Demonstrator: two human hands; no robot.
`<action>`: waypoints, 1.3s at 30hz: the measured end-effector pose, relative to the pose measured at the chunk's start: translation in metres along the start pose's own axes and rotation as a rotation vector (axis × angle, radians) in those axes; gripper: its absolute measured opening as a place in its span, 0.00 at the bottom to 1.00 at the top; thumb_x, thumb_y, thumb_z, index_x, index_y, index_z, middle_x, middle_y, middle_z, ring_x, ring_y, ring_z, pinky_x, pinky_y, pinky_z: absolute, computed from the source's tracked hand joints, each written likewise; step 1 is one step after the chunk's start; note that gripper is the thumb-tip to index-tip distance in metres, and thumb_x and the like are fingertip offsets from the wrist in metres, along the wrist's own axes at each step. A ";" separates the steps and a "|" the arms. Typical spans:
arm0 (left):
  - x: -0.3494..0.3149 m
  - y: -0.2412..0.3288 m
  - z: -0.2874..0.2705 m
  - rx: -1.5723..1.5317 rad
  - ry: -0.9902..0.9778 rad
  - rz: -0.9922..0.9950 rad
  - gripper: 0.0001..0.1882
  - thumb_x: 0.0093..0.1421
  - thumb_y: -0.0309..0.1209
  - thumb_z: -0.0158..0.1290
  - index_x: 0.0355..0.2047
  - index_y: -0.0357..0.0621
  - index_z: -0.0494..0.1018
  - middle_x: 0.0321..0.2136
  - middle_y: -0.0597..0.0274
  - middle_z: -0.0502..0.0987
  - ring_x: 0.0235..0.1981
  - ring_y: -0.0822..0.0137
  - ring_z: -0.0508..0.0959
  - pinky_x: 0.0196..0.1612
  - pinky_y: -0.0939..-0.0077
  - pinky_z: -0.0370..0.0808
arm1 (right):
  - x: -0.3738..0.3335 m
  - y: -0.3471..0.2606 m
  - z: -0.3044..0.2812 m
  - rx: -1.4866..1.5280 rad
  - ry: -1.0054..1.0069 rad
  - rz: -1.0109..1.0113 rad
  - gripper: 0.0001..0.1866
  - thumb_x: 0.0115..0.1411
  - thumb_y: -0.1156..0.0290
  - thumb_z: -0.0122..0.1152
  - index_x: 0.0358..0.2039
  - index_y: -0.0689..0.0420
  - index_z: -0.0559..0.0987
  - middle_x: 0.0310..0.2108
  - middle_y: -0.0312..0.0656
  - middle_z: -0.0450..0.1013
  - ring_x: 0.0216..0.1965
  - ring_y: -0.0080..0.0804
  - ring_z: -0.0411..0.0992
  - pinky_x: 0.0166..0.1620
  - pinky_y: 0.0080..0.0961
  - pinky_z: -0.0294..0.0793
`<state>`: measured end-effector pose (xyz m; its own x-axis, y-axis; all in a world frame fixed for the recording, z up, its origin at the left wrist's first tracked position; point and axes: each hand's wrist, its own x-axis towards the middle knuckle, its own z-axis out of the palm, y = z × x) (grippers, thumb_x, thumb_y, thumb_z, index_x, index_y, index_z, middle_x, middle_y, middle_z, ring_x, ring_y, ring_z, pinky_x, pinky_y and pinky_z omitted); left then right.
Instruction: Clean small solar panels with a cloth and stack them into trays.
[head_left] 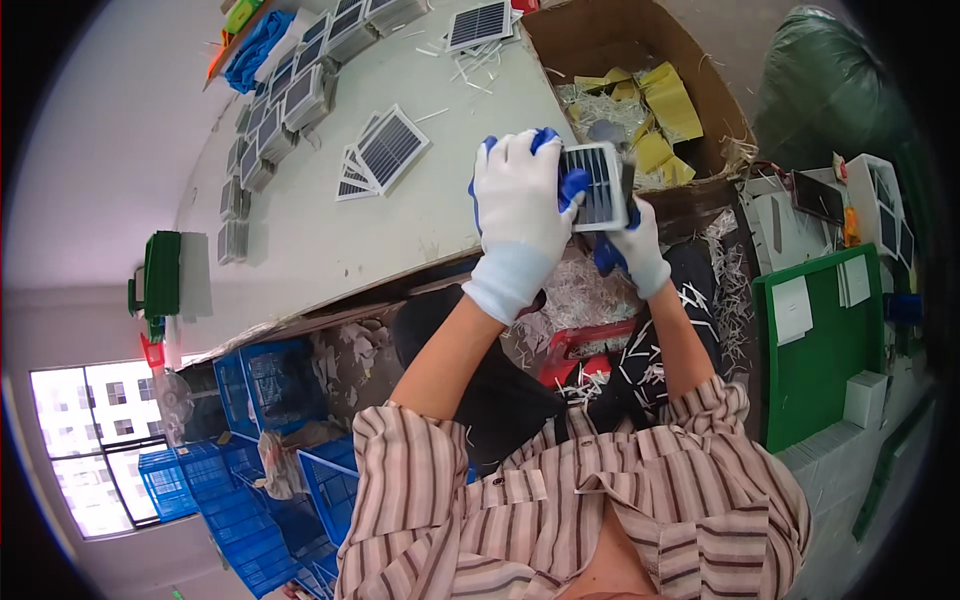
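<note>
Over the table's right edge I hold a small dark solar panel (pixel 594 188) with a white frame, its striped face turned up. My left hand (pixel 515 205), in a white glove with blue-coated fingers, is closed on the panel's left side, the thumb on its face. My right hand (pixel 638 248), gloved the same way, is closed at the panel's lower right; the panel hides part of its fingers. A dark, blurred strip runs along the panel's right edge, too unclear to name. Several similar panels (pixel 392 150) lie fanned out on the table, left of my left hand.
Stacks of panels (pixel 305 97) line the far left of the pale table (pixel 300 220). A cardboard box (pixel 700 60) with white strips and yellow sheets stands beyond my hands. At right are a green board (pixel 825 370) and a green sack (pixel 835 85); blue crates (pixel 240 500) stand lower left.
</note>
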<state>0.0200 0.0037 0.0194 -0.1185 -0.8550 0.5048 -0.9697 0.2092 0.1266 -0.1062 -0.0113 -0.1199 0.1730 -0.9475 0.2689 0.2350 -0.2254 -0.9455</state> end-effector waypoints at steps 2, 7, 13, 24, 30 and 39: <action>-0.002 0.001 0.004 -0.027 -0.062 0.017 0.23 0.45 0.26 0.58 0.45 0.42 0.71 0.46 0.52 0.70 0.50 0.48 0.68 0.54 0.58 0.65 | -0.001 0.005 -0.006 0.060 -0.022 0.097 0.10 0.54 0.69 0.61 0.33 0.62 0.77 0.29 0.35 0.75 0.29 0.19 0.72 0.35 0.19 0.73; -0.006 0.010 0.023 -0.145 0.049 -0.042 0.18 0.47 0.23 0.53 0.41 0.42 0.73 0.43 0.52 0.72 0.49 0.49 0.69 0.52 0.58 0.65 | -0.018 0.021 0.001 -0.101 0.071 -0.023 0.09 0.48 0.73 0.65 0.30 0.63 0.77 0.25 0.36 0.75 0.25 0.19 0.71 0.31 0.21 0.73; -0.005 0.009 0.023 -0.073 0.065 -0.051 0.17 0.48 0.23 0.52 0.41 0.44 0.73 0.42 0.53 0.72 0.47 0.50 0.69 0.50 0.58 0.66 | -0.064 -0.031 0.032 -0.066 -0.535 0.046 0.12 0.50 0.80 0.61 0.37 0.62 0.75 0.26 0.38 0.76 0.26 0.24 0.74 0.32 0.22 0.74; -0.002 0.022 0.022 0.028 -0.037 -0.071 0.22 0.48 0.31 0.55 0.46 0.45 0.73 0.44 0.52 0.70 0.49 0.48 0.66 0.53 0.54 0.62 | 0.006 0.071 0.052 0.614 0.490 0.049 0.18 0.57 0.76 0.58 0.47 0.60 0.67 0.34 0.37 0.73 0.37 0.29 0.74 0.43 0.25 0.73; -0.008 0.012 0.021 -0.007 -0.019 -0.018 0.23 0.47 0.30 0.56 0.47 0.47 0.73 0.44 0.52 0.70 0.50 0.48 0.66 0.54 0.54 0.61 | 0.046 0.063 0.041 0.598 0.093 0.199 0.13 0.60 0.72 0.54 0.45 0.59 0.74 0.40 0.40 0.75 0.39 0.30 0.75 0.42 0.25 0.76; -0.004 0.015 0.021 -0.025 0.026 -0.040 0.22 0.48 0.28 0.55 0.47 0.48 0.73 0.45 0.53 0.70 0.49 0.50 0.67 0.53 0.56 0.63 | 0.002 0.007 0.000 0.095 0.431 -0.024 0.21 0.52 0.85 0.60 0.47 0.61 0.71 0.35 0.35 0.74 0.33 0.19 0.71 0.40 0.16 0.71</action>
<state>0.0012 0.0000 0.0012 -0.0736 -0.8506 0.5206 -0.9680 0.1866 0.1680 -0.1040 -0.0147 -0.1255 -0.2436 -0.9548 0.1705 0.3247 -0.2460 -0.9133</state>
